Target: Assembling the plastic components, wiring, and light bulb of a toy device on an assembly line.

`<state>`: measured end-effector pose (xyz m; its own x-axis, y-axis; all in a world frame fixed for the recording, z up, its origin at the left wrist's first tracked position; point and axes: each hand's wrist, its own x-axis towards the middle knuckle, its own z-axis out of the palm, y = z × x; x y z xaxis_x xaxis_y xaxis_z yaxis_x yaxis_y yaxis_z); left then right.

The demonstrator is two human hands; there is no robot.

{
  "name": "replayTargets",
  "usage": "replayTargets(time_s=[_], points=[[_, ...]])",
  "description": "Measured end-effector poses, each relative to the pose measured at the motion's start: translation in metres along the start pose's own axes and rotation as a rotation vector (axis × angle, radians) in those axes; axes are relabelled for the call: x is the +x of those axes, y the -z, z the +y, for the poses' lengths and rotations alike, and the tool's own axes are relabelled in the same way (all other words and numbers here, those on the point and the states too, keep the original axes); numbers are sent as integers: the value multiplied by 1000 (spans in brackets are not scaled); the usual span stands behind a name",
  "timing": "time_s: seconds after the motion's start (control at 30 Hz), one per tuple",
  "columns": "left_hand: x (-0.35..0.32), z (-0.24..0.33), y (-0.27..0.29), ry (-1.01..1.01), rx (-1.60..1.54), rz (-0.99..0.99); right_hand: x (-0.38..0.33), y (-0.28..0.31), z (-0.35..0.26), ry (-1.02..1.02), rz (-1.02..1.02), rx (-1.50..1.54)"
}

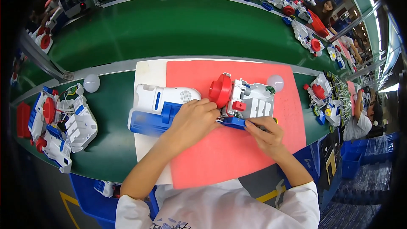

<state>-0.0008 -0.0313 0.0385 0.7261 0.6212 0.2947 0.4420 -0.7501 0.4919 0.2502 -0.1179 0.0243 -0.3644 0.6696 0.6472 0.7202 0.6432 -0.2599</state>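
Observation:
A white toy assembly half with a red round wheel lies on the red mat. My left hand rests on its left side, fingers curled over a blue part at its lower edge. My right hand pinches a small dark tool or piece against that blue part from the right. A white and blue toy shell lies just left of my left hand. A white round ball sits at the mat's far right.
Several white, blue and red toy parts lie piled at the left beside a white ball. More assemblies sit at the right. A green conveyor runs behind. Another person works at the far right.

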Motion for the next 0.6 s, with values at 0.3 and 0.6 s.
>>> replayTargets(time_s=[0.3, 0.6], points=[[-14, 5, 24, 16, 30, 45, 27, 8, 3, 31, -208, -114], [-91, -79, 95, 358, 59, -255, 36, 18, 5, 89, -312, -123]])
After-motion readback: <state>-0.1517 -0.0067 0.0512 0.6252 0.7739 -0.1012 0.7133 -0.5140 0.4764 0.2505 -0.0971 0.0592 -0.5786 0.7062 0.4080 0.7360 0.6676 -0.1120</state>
